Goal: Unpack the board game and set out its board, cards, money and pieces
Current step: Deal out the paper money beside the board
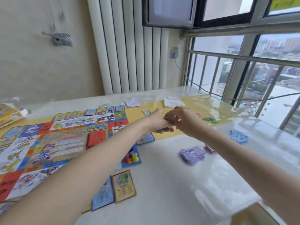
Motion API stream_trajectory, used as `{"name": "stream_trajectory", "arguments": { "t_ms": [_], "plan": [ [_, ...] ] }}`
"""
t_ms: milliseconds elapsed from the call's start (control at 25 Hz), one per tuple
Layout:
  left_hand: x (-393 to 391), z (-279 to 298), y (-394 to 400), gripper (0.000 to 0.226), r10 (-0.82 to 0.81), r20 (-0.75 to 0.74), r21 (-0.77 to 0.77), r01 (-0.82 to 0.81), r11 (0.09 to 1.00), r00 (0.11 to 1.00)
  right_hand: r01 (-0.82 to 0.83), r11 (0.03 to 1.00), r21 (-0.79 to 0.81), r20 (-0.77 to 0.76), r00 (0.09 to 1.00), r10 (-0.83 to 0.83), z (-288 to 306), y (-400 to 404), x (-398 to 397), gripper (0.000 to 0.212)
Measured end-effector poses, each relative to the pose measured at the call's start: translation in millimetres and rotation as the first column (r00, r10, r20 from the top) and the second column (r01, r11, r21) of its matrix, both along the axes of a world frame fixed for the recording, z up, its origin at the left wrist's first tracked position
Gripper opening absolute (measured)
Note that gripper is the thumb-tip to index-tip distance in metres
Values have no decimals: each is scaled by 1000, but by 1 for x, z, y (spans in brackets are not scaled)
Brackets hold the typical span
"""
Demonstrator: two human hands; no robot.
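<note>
Nearest, at the board's near corner: a yellow-bordered card point(124, 185) face up on the white table point(178, 184), overlapping a blue card point(103, 194) to its left.

Game board point(48, 143): unfolded flat on the left of the table, a red card deck point(95, 138) lying near its centre. On its blue corner square, a cluster of small playing pieces point(131, 157), red, yellow and blue.

Money, right of the board: a purple note stack point(192, 155), a pink stack point(210, 148) partly hidden behind the right forearm, a blue stack point(238, 136) further right.

Hands, meeting above the table past the board's right edge: left hand point(158, 121) and right hand point(183, 120), fingers curled, both holding a small greenish wad of notes point(169, 118) between them; motion blur hides the exact grip.

Beyond: green notes point(210, 119) on the yellow mat point(211, 104), a row of cards point(90, 112) along the board's far edge, a white crumpled cloth point(172, 101), a game box point(9, 115) at the far left edge, a radiator point(129, 54) and window railing point(243, 72).
</note>
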State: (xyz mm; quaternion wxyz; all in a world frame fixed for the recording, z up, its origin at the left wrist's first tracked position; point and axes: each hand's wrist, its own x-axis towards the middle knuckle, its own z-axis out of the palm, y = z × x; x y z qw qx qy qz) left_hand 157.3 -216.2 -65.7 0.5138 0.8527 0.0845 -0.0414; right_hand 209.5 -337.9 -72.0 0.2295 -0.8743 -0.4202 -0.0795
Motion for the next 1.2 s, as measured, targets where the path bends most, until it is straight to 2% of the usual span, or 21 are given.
{"name": "stream_trajectory", "arguments": {
  "t_ms": [80,160,240,360,480,600,680,760,840,920,1040,1120,1200],
  "plan": [
    [14,-6,-6,44,-3,-47,20,4,1000,999,27,1000,-2,-107,994,-27,-5,-9,19,29],
    [24,-9,-11,59,15,-87,140,-3,990,996,106,993,53,-257,962,-89,-6,-19,41,29],
    [25,-9,-11,56,49,-73,317,-24,948,996,212,976,37,-351,918,-186,-6,-27,66,32],
    [22,-17,-8,31,3,-78,381,27,924,997,244,963,-111,-405,874,-268,-15,-29,98,25],
    [15,-23,-13,19,-52,-113,421,96,902,992,205,955,-216,-390,878,-277,-25,-18,109,23],
    [16,-22,-16,11,-78,-88,415,107,903,993,224,930,-291,-270,913,-305,-28,-8,110,23],
    [16,-23,-19,15,-77,-77,405,102,909,994,248,917,-314,-202,926,-320,-31,-5,110,22],
    [17,-24,-21,23,-70,-64,402,90,911,995,261,929,-263,-177,933,-313,-31,-6,111,22],
    [16,-23,-23,22,-79,-42,395,89,915,996,266,955,-129,-197,937,-288,-21,-11,107,19],
    [15,-22,-26,24,-132,-80,384,153,910,988,211,974,-81,-199,954,-223,-6,-21,97,17],
    [10,-27,-43,35,-216,-201,515,291,806,955,32,944,-328,-186,978,-98,11,-35,72,17],
    [6,-33,-55,36,-208,-191,613,282,738,959,-133,845,-519,-308,950,-39,14,-41,49,21],
    [3,-37,-62,30,-204,-130,663,238,710,970,-215,734,-644,-345,938,-27,11,-45,25,32]
  ]
}}
